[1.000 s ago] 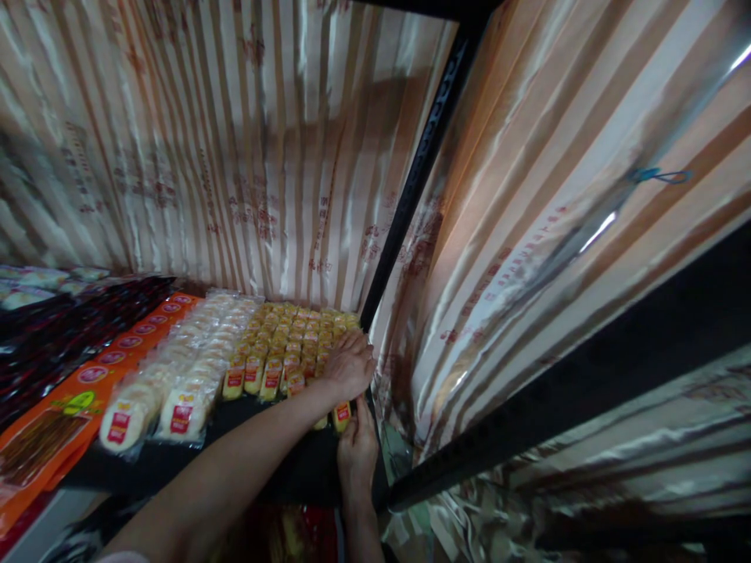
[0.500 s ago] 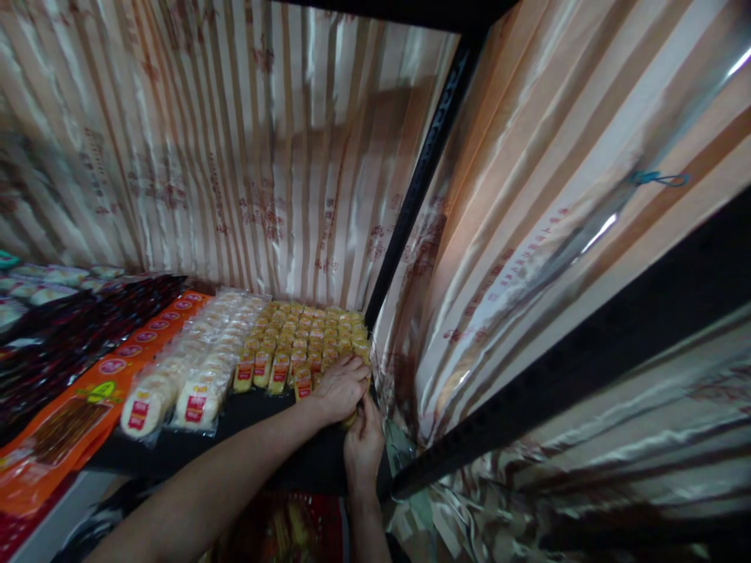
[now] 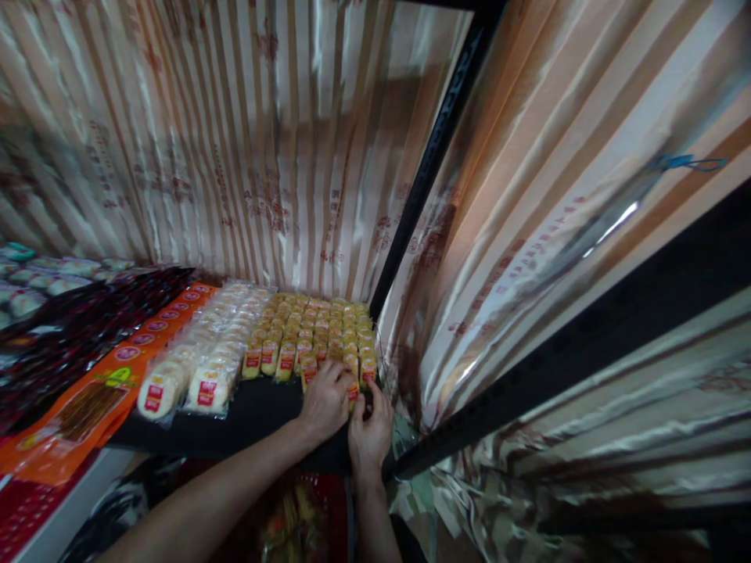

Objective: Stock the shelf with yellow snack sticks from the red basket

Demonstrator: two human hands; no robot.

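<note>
Yellow packets (image 3: 320,320) lay in rows on black shelf (image 3: 264,410). Left hand (image 3: 325,403) half-curled at front ends; right hand (image 3: 371,430) just beside, fingers loosely bent. Front packet (image 3: 353,393) sat between hands; firm hold on it: could not tell. Judged best: light, level fingertip pressure, neighbours undisturbed, wrappers uncrushed.

Striped curtain (image 3: 293,156), black post (image 3: 430,163), orange packets (image 3: 111,374), dark packets (image 3: 102,328), probably glossy
</note>
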